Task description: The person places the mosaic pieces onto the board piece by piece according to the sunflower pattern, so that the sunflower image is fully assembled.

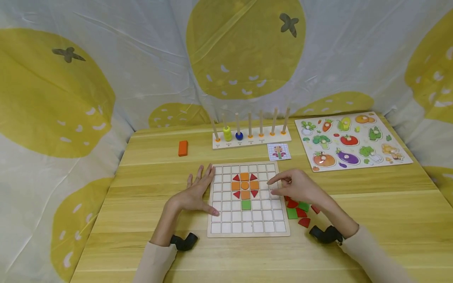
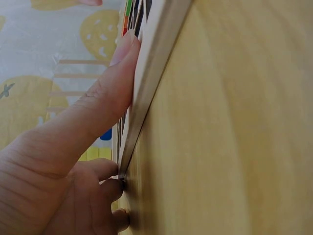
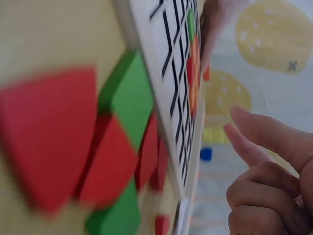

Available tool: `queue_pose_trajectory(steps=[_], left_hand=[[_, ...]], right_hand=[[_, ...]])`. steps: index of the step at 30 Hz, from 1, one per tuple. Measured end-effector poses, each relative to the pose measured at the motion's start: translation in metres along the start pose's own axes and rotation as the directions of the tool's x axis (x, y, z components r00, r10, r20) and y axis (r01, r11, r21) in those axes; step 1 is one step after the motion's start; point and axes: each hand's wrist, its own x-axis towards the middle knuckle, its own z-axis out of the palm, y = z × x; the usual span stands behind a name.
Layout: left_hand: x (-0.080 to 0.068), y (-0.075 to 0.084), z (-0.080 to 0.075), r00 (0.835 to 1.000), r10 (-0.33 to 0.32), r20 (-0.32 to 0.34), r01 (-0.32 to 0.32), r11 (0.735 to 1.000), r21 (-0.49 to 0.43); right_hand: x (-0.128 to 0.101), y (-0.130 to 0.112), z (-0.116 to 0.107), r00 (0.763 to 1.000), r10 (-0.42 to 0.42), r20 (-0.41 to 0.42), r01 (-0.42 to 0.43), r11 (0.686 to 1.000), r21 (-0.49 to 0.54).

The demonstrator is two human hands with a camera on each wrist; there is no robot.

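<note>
Two hands at the grid board (image 1: 247, 232): we note the left hand (image 1: 196, 192) flat against its left edge, steadying it, the right hand (image 1: 295, 186) loosely curled, empty, over the right columns beside loose tiles (image 1: 299, 212).

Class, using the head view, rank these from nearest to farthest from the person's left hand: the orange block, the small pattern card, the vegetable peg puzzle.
1. Orange rectangular wooden block, behind the left hand.
2. Small square pattern card, right of it, beyond the white grid board.
3. Vegetable peg puzzle board, far right.

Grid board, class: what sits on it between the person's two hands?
In the head view, an orange-and-red tile flower with one green square sits between the left hand and right hand.
</note>
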Motion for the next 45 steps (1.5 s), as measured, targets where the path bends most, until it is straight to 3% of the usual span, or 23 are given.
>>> queue_pose_trajectory(steps=[7,12,19,32,40,45], left_hand=[[-0.001,0.000,-0.001,1.000,-0.002,0.006,0.002,1.000,-0.002],[-0.002,0.001,-0.001,1.000,0.004,0.008,-0.004,1.000,-0.008],[-0.002,0.001,-0.001,1.000,0.010,0.006,-0.010,1.000,-0.010],[-0.001,0.000,0.000,1.000,0.010,0.005,-0.010,1.000,-0.014],[-0.001,0.000,0.000,1.000,0.010,0.005,-0.010,1.000,-0.014],[-0.001,0.000,0.000,1.000,0.009,0.001,-0.009,1.000,-0.007]], right_hand=[[-0.006,0.026,-0.039,0.996,0.011,-0.085,-0.017,0.997,-0.077],[-0.005,0.038,-0.050,0.995,0.042,-0.093,-0.049,0.996,-0.077],[-0.001,0.044,-0.049,0.995,0.073,-0.060,-0.078,0.994,-0.081],[-0.001,0.045,-0.048,0.991,0.108,-0.083,-0.116,0.988,-0.103],[0.000,0.044,-0.046,0.991,0.065,-0.115,-0.083,0.984,-0.159],[0.000,0.030,-0.036,0.995,0.043,-0.094,-0.051,0.995,-0.086]])
